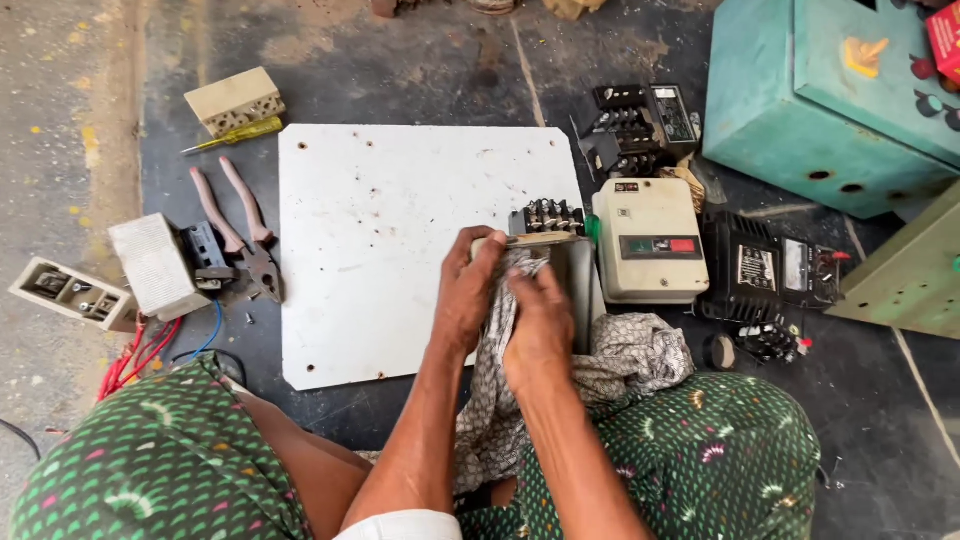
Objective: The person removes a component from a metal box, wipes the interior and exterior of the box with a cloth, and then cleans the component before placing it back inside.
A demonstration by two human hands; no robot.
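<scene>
Left hand (pixel 468 290) grips the near edge of a grey electrical unit (pixel 570 275) with a black terminal block on top, standing on the white metal plate (pixel 400 250) on the floor. Right hand (pixel 540 325) presses a patterned cloth (pixel 630 355) against the unit's face, fingers closed over the cloth. A cream starter box (pixel 650 240) stands just beside it; pliers (pixel 245 235) lie well apart to the left.

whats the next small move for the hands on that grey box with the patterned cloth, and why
Probably slide the right hand with the grey patterned cloth further along the grey boxy electrical unit. The left hand grips the unit's near end over the white metal plate, and the far side by the black terminal block lies uncovered.
</scene>
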